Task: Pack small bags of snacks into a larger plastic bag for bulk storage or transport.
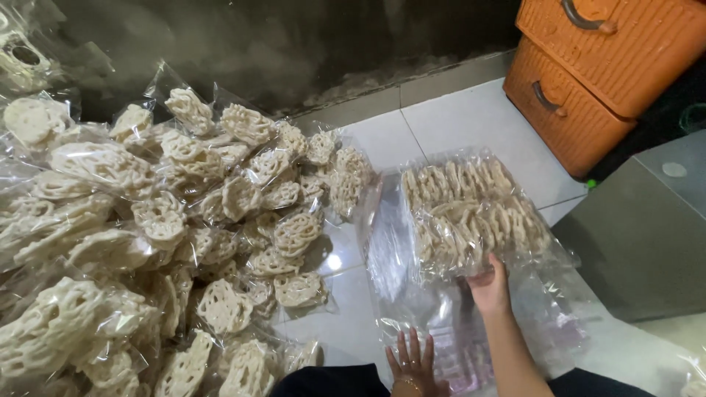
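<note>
A large clear plastic bag (412, 294) lies on the white tiled floor, filled at its far end with rows of pale lattice crackers (471, 213). My right hand (489, 283) is inside or against the bag's near side, fingers touching the nearest row of crackers. My left hand (412, 360) lies flat, fingers spread, on the empty lower part of the bag near the bottom edge of the view.
A big heap of small clear packets of the same crackers (169, 235) covers the floor at left. An orange wicker-look drawer unit (588, 73) stands at the top right, a grey box (647, 228) at right, a dark wall (279, 51) behind.
</note>
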